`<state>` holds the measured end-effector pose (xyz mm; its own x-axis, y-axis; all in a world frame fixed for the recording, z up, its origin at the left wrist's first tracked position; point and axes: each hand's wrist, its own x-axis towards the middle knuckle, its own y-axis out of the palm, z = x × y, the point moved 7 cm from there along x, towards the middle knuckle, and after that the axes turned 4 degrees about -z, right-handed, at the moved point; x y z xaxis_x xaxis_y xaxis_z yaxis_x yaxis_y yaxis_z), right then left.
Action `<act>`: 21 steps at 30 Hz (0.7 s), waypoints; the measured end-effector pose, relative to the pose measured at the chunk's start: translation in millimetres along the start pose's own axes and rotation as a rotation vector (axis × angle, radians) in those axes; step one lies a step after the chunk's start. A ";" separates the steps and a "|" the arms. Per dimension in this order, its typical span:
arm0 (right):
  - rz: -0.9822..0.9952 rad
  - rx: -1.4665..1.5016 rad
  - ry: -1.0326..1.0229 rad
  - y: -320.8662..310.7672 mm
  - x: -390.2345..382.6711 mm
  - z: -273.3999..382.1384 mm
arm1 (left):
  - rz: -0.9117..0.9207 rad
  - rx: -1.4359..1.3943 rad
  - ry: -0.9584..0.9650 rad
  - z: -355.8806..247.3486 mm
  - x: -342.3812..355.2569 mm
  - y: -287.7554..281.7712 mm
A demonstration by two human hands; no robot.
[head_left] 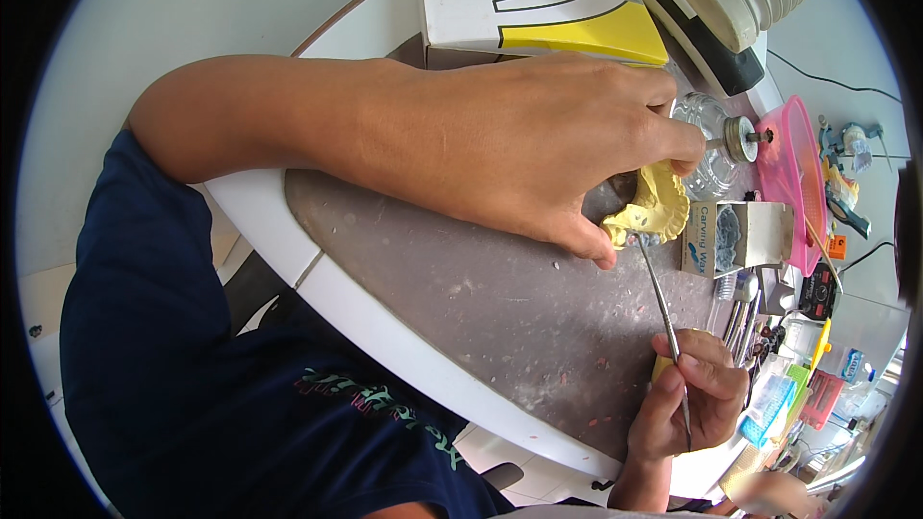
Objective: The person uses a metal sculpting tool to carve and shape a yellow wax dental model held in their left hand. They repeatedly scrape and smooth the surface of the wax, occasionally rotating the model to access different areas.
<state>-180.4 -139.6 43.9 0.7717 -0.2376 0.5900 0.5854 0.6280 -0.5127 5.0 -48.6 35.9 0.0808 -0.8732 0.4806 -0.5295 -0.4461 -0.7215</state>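
Right of centre in the head view, over the surface (413, 259), grey-brown with a white rim: left hand (582, 144), back uppermost, fingers curled and thumb toward the body, wrapped over a yellow, plaster-like, horseshoe-shaped dental cast (665, 204) with a scalloped outer edge. Held between thumb and bent fingers; far part hidden beneath the palm. Bare forearm reaching in from the left, out of a short navy sleeve.

Lower right: right hand (700, 389), narrowed to a pen-like grip around a slim silver metal hand tool (659, 281). Tool slanted up and to the left, tip at the near edge of the cast; actual contact too small to tell. Partly under the right hand, something yellow, kind unclear.

Just beyond the left fingers, a clear rounded glass jar (700, 120) with a metal cap. Right of the cast, close by, a small open cardboard box (702, 242), white and tan with blue print. Behind both, a pink plastic basket (804, 173). Past the left wrist, a large white, yellow and black cardboard box (538, 14). Between small box and right hand, a cluster of metal tools (740, 319). Pale and pink crumbs scattered over the surface.
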 end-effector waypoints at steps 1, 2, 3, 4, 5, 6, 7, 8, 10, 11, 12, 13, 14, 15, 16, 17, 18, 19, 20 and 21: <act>0.000 -0.001 0.002 0.1 -0.1 -0.2 | 0.001 0.003 0.000 0.2 0.1 0.3; 0.001 -0.001 0.005 0.3 0.0 -0.2 | 0.002 0.005 -0.001 0.5 0.2 0.5; 0.002 -0.002 0.008 0.4 0.1 -0.2 | 0.006 0.008 -0.004 1.0 0.3 0.8; 0.005 -0.007 0.007 0.7 0.3 0.0 | 0.007 0.011 -0.003 1.2 0.2 0.9; 0.007 -0.011 0.005 0.5 0.7 0.2 | 0.009 0.015 -0.003 1.3 0.7 0.6; 0.010 -0.014 0.004 0.4 1.1 0.4 | 0.007 0.018 0.001 1.1 1.0 0.1; 0.009 -0.014 0.005 0.1 1.1 0.0 | 0.008 0.021 0.001 1.1 1.3 -0.2; 0.008 -0.014 0.005 0.0 0.2 -0.3 | 0.009 0.023 0.002 0.9 1.0 -0.3; 0.009 -0.011 0.002 -0.2 -1.4 -0.7 | 0.015 0.027 -0.002 1.1 0.5 -0.2; 0.012 -0.008 0.000 -0.7 -1.9 -1.0 | 0.017 0.028 -0.004 1.3 0.6 0.1; 0.014 -0.005 -0.002 -1.2 -2.4 -1.2 | 0.020 0.030 -0.006 1.5 0.7 0.4; 0.001 0.007 -0.008 -2.8 -2.7 -1.0 | 0.022 0.029 -0.007 1.5 0.7 0.4; -0.012 0.018 -0.014 -4.5 -3.3 -0.5 | 0.023 0.028 -0.007 1.3 0.7 0.5; -0.025 0.029 -0.020 -6.1 -4.1 0.3 | 0.024 0.023 -0.006 0.7 0.4 0.1; -0.061 0.017 -0.010 -9.4 -4.7 0.5 | 0.022 0.017 -0.015 1.0 0.1 0.7; -0.096 0.005 -0.001 -12.6 -4.4 1.6 | 0.020 0.012 -0.024 1.6 -0.5 0.8; -0.131 -0.008 0.009 -15.9 -4.3 2.6 | 0.015 0.005 -0.044 3.4 -1.5 2.4; -0.159 -0.045 0.007 -20.1 -3.6 2.3 | 0.008 0.002 -0.052 3.6 -2.2 2.9; -0.186 -0.084 0.002 -26.0 -1.7 1.3 | 0.000 -0.001 -0.059 3.0 -2.6 3.0; -0.214 -0.122 -0.003 -29.9 -0.3 1.7 | -0.009 0.000 -0.053 1.4 -3.2 2.7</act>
<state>-198.5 -157.0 60.1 0.6263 -0.3535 0.6949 0.7613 0.4694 -0.4474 4.5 -47.2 31.7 0.1304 -0.8784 0.4598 -0.5289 -0.4539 -0.7171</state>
